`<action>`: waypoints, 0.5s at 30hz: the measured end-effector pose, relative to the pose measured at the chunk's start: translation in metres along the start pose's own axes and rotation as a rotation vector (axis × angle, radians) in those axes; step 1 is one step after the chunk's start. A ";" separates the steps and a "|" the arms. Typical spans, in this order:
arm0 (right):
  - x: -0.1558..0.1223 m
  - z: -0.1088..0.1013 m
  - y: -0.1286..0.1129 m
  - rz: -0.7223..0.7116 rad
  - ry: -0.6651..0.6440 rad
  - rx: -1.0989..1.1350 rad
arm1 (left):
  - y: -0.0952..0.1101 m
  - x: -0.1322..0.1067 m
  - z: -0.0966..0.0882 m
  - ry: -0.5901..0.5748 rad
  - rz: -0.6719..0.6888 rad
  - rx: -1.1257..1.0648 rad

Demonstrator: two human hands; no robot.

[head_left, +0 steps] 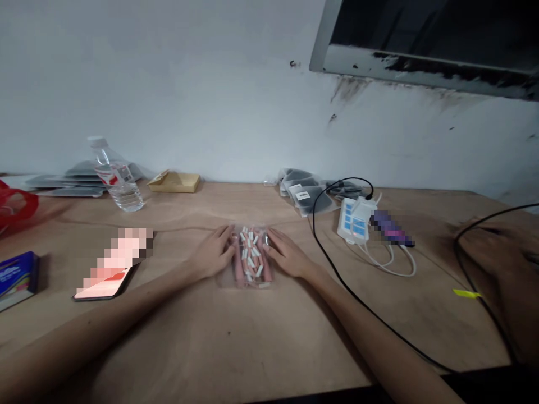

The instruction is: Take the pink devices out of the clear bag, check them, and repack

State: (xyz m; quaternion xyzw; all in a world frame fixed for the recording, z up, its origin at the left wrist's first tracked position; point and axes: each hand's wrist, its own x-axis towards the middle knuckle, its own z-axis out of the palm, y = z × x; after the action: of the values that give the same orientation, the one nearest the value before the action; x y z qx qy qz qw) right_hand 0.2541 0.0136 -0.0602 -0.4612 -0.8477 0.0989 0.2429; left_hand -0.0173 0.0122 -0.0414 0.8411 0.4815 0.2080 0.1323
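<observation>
In the head view, we take the clear bag (251, 255) as the middle of the clock. It lies flat on the table (236, 348), and through its film we see small white and pinkish pieces. Our left hand (215, 255) touches it at nine o'clock and our right hand (288, 255) at three. On both hands the fingers are nearly straight, held close together and laid along the bag's edges; we cannot tell whether either hand pinches the film.

At nine o'clock we find a phone (105, 283) with a lit screen, partly blurred out, and well beyond it a blue box (19, 275). Something red (19, 205) sits between nine and ten. At ten stands a clear bottle (122, 182), tilted in the view, in front of a stack of flat packets (80, 177). A shallow yellowish tray (179, 182) rests between ten and eleven, near the wall (210, 84).

Grey packets (309, 196) lie between one and two. Between two and three is a white power strip (352, 221) with cables, and just beside it a purplish phone (393, 230). At three, well apart, another person's arm (516, 280) is blurred, near a yellow strip (466, 293).
</observation>
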 end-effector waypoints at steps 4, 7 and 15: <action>0.005 0.003 -0.006 0.180 0.074 -0.122 | -0.019 0.007 -0.008 -0.154 0.071 0.023; 0.005 -0.001 -0.002 0.085 -0.017 -0.103 | -0.028 0.008 -0.004 -0.108 0.079 0.093; -0.002 -0.009 0.013 0.021 -0.185 -0.075 | -0.016 -0.005 0.007 -0.007 -0.010 0.300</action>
State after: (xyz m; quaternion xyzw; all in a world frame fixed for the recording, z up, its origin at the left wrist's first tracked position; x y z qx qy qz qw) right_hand 0.2688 0.0182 -0.0582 -0.4677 -0.8647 0.1119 0.1451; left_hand -0.0280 0.0159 -0.0551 0.8498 0.5109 0.1299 0.0078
